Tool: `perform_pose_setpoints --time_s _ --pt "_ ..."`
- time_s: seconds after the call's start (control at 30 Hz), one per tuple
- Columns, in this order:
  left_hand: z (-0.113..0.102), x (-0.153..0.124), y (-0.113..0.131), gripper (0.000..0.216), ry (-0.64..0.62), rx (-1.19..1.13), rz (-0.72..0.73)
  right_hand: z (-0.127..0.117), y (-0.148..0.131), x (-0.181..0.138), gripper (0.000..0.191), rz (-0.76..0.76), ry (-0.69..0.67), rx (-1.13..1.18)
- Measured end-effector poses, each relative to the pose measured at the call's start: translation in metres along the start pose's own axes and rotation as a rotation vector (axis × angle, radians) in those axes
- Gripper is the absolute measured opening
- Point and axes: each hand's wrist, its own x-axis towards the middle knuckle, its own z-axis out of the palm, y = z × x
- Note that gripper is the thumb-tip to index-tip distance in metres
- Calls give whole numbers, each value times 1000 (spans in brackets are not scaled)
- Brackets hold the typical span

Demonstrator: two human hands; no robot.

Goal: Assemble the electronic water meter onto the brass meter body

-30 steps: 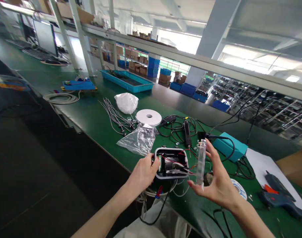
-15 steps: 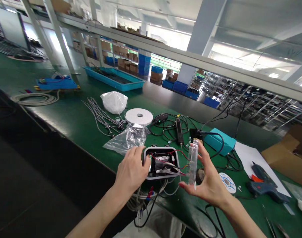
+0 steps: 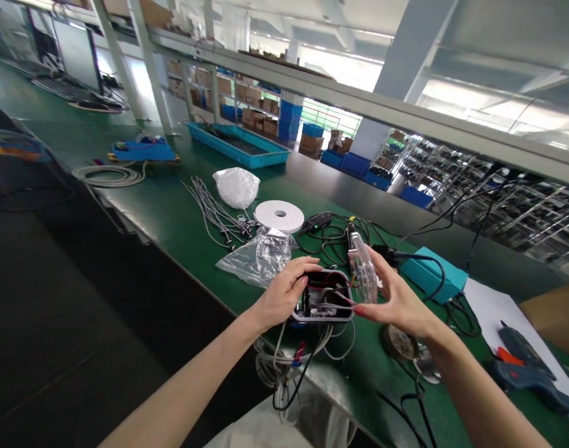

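My left hand [image 3: 282, 295] grips the left side of a small open box [image 3: 322, 320] with a grey rim. Its fingers lie over the far edge and the thumb reaches the inside rim. Wires and dark parts fill the box. My right hand [image 3: 400, 302] holds a clear plastic cover [image 3: 364, 270] on edge between thumb and fingers, close beside the box's right rim. Thin coloured wires run from the box toward the cover; where they end is hidden. Grey cables [image 3: 270, 367] with a red and blue piece hang below the box at the bench edge.
Beyond the box lie a clear plastic bag [image 3: 260, 255], a white roll [image 3: 279, 216], thin cables [image 3: 212, 208] and a white bundle [image 3: 237, 188]. At right are a teal device [image 3: 433, 274], a spool [image 3: 400, 342] and a glue gun [image 3: 522, 376]. A blue tray [image 3: 240, 146] stands farther back.
The clear cover has come nearer the box and now leans. The box appears more tipped, and my left hand stays on its left side. The camera view has turned left.
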Motion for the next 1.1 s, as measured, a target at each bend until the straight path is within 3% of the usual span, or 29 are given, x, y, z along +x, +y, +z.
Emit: perform_pose_setpoints --time_s 0.2,0.33,0.57,0.9,1.1 --pt "-3 16 -8 34 -34 -52 -43 -9 -6 31 88 89 -208 150" --pt "-1 21 -4 23 -29 -30 -27 -9 -10 50 73 127 -246 210" --pt "6 22 -2 13 89 -9 61 -10 -8 57 69 151 -199 108" --pt "10 14 2 2 263 122 76 -9 -12 68 63 179 -277 85" --pt "20 1 6 8 412 257 34 -14 -24 73 55 248 -396 3"
